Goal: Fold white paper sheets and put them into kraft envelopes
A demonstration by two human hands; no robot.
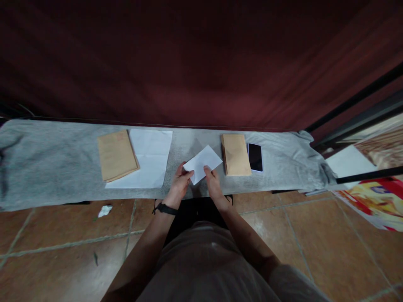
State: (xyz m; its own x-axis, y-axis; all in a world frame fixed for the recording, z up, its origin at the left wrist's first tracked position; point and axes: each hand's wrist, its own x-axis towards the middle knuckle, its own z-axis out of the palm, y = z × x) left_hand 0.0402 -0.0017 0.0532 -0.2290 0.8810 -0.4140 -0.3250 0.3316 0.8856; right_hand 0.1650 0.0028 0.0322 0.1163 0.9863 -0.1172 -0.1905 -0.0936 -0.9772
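Note:
Between my two hands is a white sheet of paper [203,162], folded small and held tilted above the grey cloth. My left hand [181,181] grips its left corner, thumb on top. At its lower right edge my right hand [213,180] pinches it, thumb on the face; the fingers beneath are hidden. Just right of the paper lies a stack of brown envelopes [236,155]. Further left, several brown envelopes [116,155] rest partly over large white sheets of paper [153,159].
A phone [255,157] with a dark screen lies beside the right stack. Grey cloth [63,163] covers the long narrow table, with a dark red curtain [201,71] behind. On the tiled floor is a white scrap [105,210]. A black metal frame [362,105] stands at right.

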